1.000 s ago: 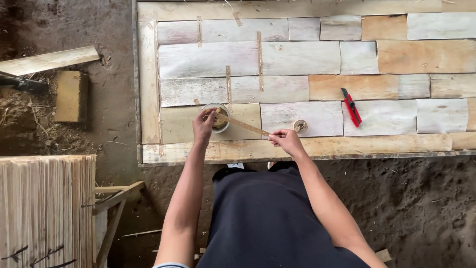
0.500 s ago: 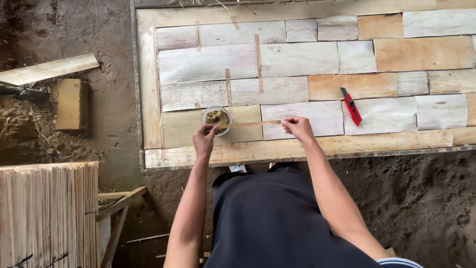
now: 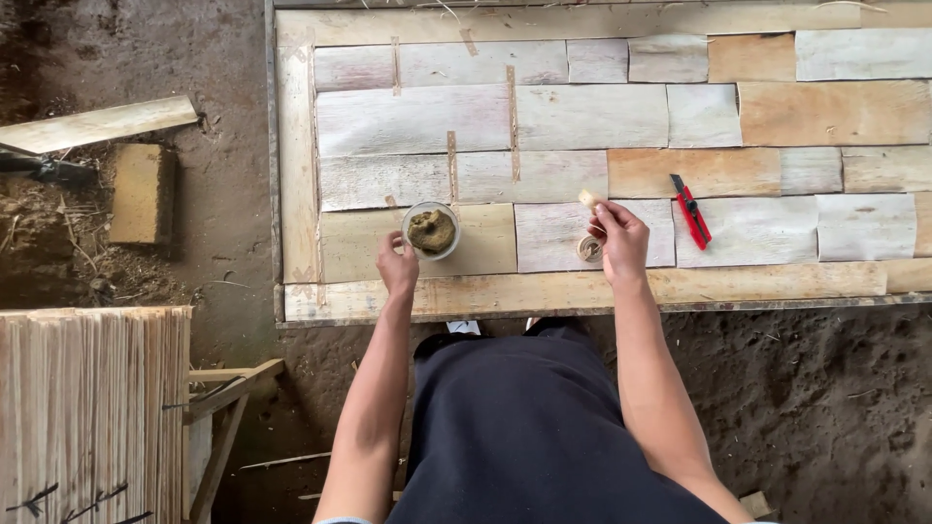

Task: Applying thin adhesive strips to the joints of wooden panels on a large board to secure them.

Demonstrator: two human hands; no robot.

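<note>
Okay, left hand curled against the near-left side of the small round cup, fingers touching its wall, holding it steady on the board. Cup sits upright, clear rim, brownish-green paste inside. It rests on a yellowish panel of the wooden panel board, near the board's front edge.

Right hand is raised just over the board, well to the right of the cup, fingers pinched tight on a short pale stick. Stick pokes up and left out of my fingertips, its tip free, not touching the cup or the paste. Just below and left of that hand lies a small roll of tape flat on a whitish panel; I can't tell if my hand touches it.

Red utility knife lies on the board just right of my right hand, slanted, apart from it. Thin strips of tape run over several seams between the panels at the upper left of the board.

Off the board, left side: a loose plank on the dirt ground, a yellowish block below it, and a stack of thin pale slats at the lower left corner. My dark apron fills the bottom middle between both forearms.
</note>
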